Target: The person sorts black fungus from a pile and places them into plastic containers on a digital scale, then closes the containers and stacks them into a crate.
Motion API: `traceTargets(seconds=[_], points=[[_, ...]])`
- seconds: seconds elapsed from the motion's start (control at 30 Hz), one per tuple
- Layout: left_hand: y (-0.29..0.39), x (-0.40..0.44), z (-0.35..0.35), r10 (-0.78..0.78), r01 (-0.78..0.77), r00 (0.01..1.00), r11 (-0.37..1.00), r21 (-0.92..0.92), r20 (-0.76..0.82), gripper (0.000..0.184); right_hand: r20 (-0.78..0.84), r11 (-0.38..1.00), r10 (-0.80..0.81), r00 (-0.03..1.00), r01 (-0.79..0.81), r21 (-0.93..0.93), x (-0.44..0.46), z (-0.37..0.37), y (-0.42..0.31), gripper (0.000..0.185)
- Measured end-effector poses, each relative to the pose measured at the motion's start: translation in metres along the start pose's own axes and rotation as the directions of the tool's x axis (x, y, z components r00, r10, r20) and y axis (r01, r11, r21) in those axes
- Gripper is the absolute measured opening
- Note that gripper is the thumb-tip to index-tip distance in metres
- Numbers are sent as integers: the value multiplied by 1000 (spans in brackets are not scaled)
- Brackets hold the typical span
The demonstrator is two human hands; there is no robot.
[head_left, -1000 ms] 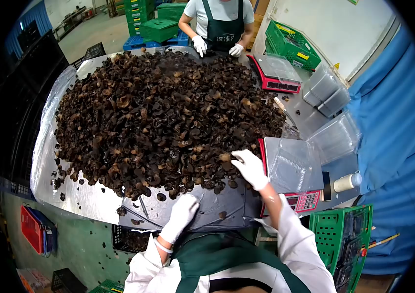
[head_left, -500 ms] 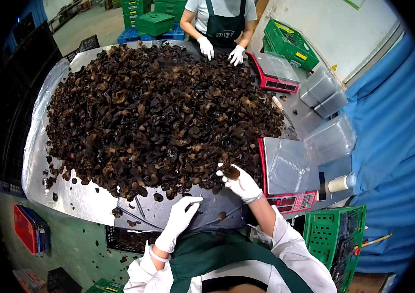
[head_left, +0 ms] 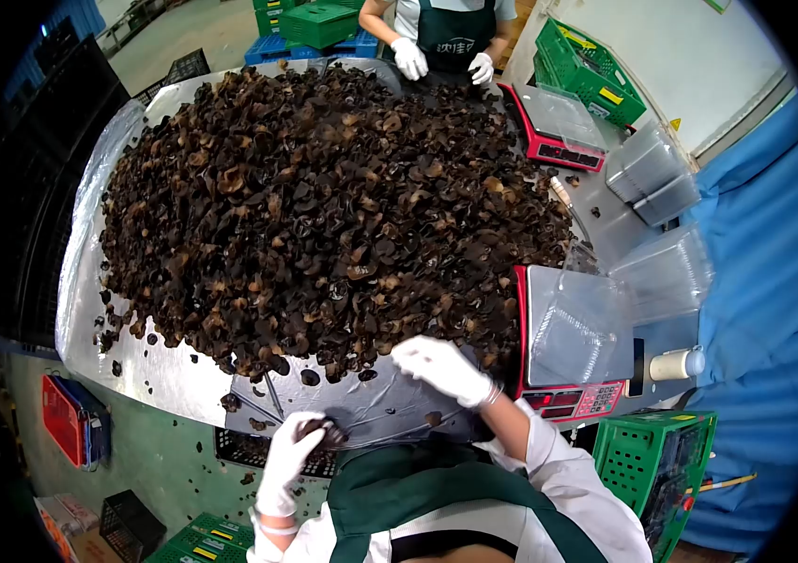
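Observation:
A large heap of dark brown wood ear mushrooms [head_left: 324, 206] covers much of the metal table [head_left: 174, 375]. My left hand [head_left: 288, 458], in a white glove, is closed around a dark mushroom piece [head_left: 319, 431] at the table's front edge. My right hand [head_left: 444, 368], also gloved, is at the heap's near edge, palm down, its fingers partly spread and nothing visible in them. To its right stands a red scale [head_left: 573, 399] with a clear plastic container [head_left: 575, 328] on its plate.
Across the table a co-worker's gloved hands [head_left: 410, 59] are near a second red scale [head_left: 563, 150]. Clear containers [head_left: 648, 169] and a white bottle [head_left: 676, 364] are at the right. Green crates [head_left: 638, 460] stand by the right edge; a black crate [head_left: 230, 446] is below the front edge.
My left hand has moved left and toward me and now holds a mushroom piece. My right hand, which held a piece half a second ago, has turned palm down and moved slightly left.

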State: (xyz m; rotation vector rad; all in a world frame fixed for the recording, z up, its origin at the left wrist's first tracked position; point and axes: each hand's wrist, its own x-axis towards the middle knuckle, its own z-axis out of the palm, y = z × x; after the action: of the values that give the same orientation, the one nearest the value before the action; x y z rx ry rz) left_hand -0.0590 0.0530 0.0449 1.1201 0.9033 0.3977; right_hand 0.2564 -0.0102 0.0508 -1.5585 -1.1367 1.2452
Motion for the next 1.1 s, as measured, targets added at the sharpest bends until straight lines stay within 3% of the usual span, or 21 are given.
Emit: traceTargets(seconds=[0.03,0.07,0.1,0.17,0.2,0.23,0.3,0.4,0.43,0.5,0.57,0.6,0.63,0.7,0.83,0.97,1.1], points=[[-24,-11,-31,-96,96,995,956,278,-14,39,-105,990,-124,987,115,-86,11,-11,-1,30],[-8,-22,-35,-35,47,999,786,616,-30,45,-174,989,-140,975,132,-60,25,-21,-3,36],[11,-31,-36,25,6,999,500,866,-22,50,-243,988,-153,958,149,-36,38,-29,-6,42],[31,-20,-30,172,-81,985,565,821,-21,54,-268,982,-159,950,126,-138,69,-40,-19,61],[28,-4,-26,217,-124,973,780,613,-80,52,-267,903,-336,903,229,-363,88,-44,-19,70],[43,14,-12,360,-238,931,727,644,-62,50,-225,764,-501,836,306,-568,107,-45,-18,79],[47,61,10,559,-376,826,635,675,-66,49,-203,729,-417,886,193,-656,131,-41,-31,95],[37,136,32,695,-372,719,380,847,5,60,-158,589,-378,912,106,-801,153,-26,-47,107],[37,152,40,682,-327,732,356,875,-4,66,-157,538,-343,926,57,-841,156,-20,-51,109],[30,174,49,680,-260,733,259,930,16,68,-54,475,-360,931,133,-870,162,-17,-39,105],[24,179,55,681,-264,725,137,955,103,64,18,438,-422,906,222,-871,156,-13,-29,90],[16,182,56,719,-312,687,157,937,109,58,34,487,-390,920,237,-841,152,-13,-24,85],[9,182,57,686,-269,725,192,944,67,52,50,536,-357,933,248,-807,147,-11,-18,80],[2,173,58,722,-303,691,253,919,29,47,108,420,-505,856,353,-836,136,-3,-1,64],[-9,146,59,745,-407,665,300,863,55,37,128,366,-541,831,370,-854,97,10,13,45],[-22,109,66,731,-504,656,239,830,188,39,145,335,-493,858,341,-878,47,14,14,43],[-34,80,77,673,-591,667,214,778,321,39,114,402,-447,887,313,-860,-3,14,31,44]])
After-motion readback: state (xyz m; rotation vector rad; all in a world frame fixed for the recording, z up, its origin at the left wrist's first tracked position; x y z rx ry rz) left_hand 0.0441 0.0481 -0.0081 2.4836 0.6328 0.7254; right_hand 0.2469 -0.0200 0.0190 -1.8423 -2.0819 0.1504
